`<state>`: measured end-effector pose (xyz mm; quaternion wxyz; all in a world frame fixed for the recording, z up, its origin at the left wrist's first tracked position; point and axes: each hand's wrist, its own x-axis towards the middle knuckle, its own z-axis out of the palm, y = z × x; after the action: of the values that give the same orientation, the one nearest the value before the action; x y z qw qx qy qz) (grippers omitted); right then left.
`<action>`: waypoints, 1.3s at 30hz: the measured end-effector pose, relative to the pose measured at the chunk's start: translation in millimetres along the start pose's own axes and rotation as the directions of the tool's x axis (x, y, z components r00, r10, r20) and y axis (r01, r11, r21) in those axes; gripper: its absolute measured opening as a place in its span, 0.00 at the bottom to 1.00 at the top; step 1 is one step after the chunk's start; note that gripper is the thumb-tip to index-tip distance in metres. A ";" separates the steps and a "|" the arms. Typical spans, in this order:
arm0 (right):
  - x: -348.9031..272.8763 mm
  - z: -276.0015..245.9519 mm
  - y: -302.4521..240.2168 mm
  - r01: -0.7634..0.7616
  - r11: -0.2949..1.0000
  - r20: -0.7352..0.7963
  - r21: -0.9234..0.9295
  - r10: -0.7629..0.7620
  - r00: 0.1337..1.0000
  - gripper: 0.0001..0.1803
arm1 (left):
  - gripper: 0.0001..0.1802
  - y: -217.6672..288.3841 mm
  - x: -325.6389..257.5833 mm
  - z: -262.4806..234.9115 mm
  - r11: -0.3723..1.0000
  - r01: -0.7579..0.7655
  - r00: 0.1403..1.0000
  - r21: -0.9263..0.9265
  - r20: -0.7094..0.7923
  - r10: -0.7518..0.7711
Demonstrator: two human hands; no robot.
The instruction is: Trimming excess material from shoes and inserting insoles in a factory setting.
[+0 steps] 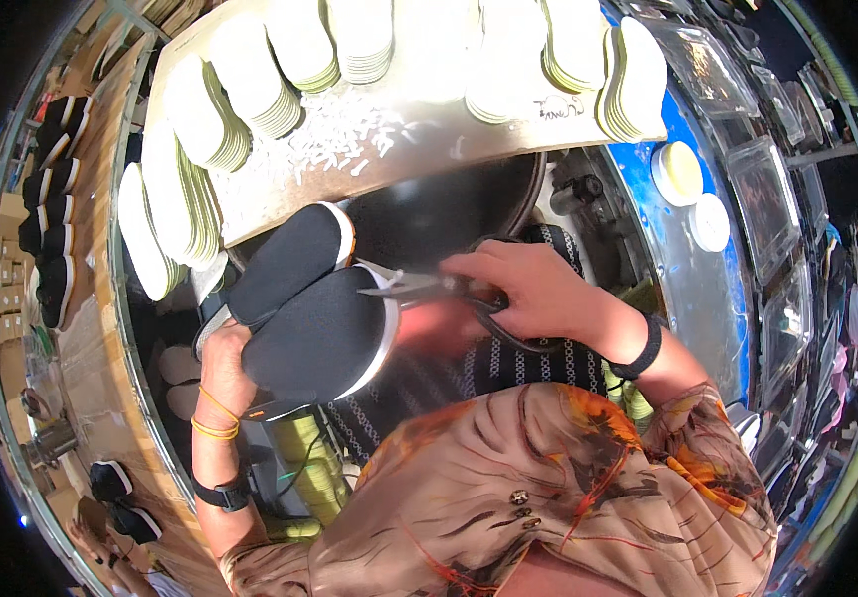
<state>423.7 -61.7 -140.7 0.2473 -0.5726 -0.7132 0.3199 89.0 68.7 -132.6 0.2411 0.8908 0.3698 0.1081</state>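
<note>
My left hand (pixel 225 368) is closed round the heel ends of two black shoes with white soles. The nearer shoe (pixel 319 343) lies partly over the farther shoe (pixel 294 254), and both toes point up and to the right. In my right hand (pixel 538 284) is a pair of scissors (pixel 419 289), my fingers on its dark handles. Its blades point left and are apart at the tips, over the toe edge of the nearer shoe. I cannot tell whether they touch it.
Beyond my hands, a board (pixel 429 149) carries stacks of pale insoles (pixel 250 95) and white scraps (pixel 339 134). Below it sits a dark round tub (pixel 449 214). More black shoes (pixel 56 224) line the wooden bench (pixel 100 259) at left. Round containers (pixel 677 174) stand on the blue-edged right bench.
</note>
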 end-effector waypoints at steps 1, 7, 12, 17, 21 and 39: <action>0.3 -0.2 -2.1 -0.041 0.996 0.050 -0.076 0.045 0.998 0.29 | 0.07 0.3 1.2 -0.6 0.999 -0.016 1.000 0.041 0.014 0.015; -22.6 24.1 16.6 -0.174 0.976 -0.101 0.134 0.188 0.977 0.29 | 0.06 -18.2 -5.2 7.9 0.929 0.121 0.992 -0.349 0.010 -0.125; -20.3 16.2 -10.9 -0.200 0.968 -0.107 0.153 0.218 0.970 0.31 | 0.07 -5.6 5.2 26.3 0.776 0.244 0.950 -0.581 -0.018 -0.312; -6.1 22.4 -44.9 -0.074 0.996 -0.053 -0.048 0.072 0.996 0.29 | 0.07 21.7 1.7 42.4 0.731 0.269 0.952 -0.628 0.056 -0.301; -17.0 12.6 -37.3 -0.205 0.979 -0.139 -0.004 0.202 0.969 0.26 | 0.07 35.0 8.7 64.0 0.673 0.286 0.954 -0.682 0.133 -0.270; -319.5 -20.7 130.6 -1.000 -0.014 -0.754 -0.004 0.657 -0.006 0.26 | 0.08 18.5 34.1 44.6 0.393 0.383 0.911 -0.836 0.271 -0.311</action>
<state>595.4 -351.4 -218.9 -0.0120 -0.9939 -0.1085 -0.0124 140.8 66.0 -161.0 0.6910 0.5467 0.4299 0.1972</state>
